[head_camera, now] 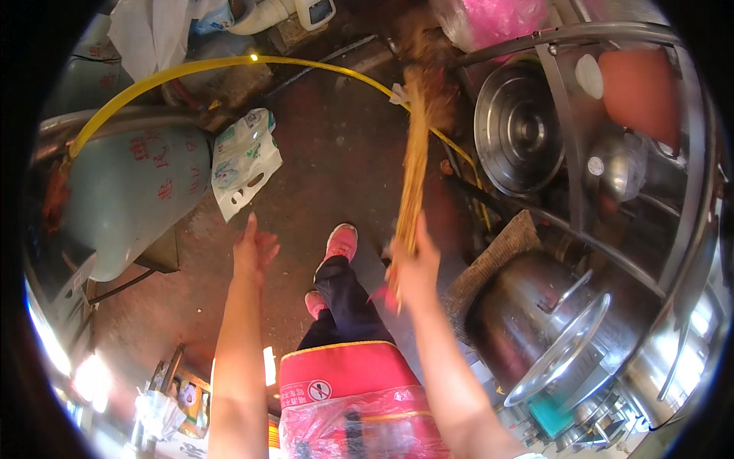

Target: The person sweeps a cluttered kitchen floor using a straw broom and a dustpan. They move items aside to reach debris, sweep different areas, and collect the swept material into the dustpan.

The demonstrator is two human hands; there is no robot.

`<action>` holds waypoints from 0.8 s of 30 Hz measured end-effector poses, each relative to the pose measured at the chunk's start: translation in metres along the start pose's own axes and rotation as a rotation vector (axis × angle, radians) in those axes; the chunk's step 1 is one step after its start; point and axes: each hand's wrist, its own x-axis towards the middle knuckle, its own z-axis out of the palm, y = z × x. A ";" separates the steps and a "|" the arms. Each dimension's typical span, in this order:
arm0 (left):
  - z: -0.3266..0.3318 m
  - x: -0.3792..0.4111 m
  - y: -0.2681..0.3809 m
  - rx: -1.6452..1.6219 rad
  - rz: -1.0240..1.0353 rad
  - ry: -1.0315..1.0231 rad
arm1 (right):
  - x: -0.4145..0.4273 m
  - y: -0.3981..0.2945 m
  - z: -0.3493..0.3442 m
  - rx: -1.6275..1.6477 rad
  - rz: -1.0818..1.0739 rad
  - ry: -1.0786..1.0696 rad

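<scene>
My right hand (416, 267) is closed around the handle of a straw broom (416, 166), whose bristle end points away from me over the floor and is blurred. My left hand (253, 246) holds nothing, its fingers apart, just below a white printed plastic bag (246, 160). That bag rests against a grey gas cylinder (149, 172) with red writing. A yellow hose (229, 59) arches from the cylinder across the floor, passing the broom's far end. Below my hands show a red apron (344, 373), dark trousers and pink shoes (342, 241).
On the right, a metal rack (613, 258) holds a round steel lid (520, 129) and a reddish container (639, 94). A large steel pot (516, 315) stands below, near brown cardboard (493, 264). Pink plastic bags (504, 23) and a white pipe (264, 17) lie at the far side.
</scene>
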 end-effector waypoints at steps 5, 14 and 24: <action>0.038 0.038 0.024 -0.327 -0.127 0.042 | 0.104 -0.037 0.008 0.004 0.076 -0.088; 0.033 0.108 0.032 -0.522 -0.234 0.059 | -0.091 0.006 -0.038 -0.068 0.382 -0.201; 0.045 0.091 0.061 -0.226 0.112 0.149 | -0.033 0.060 -0.007 0.048 0.415 -0.078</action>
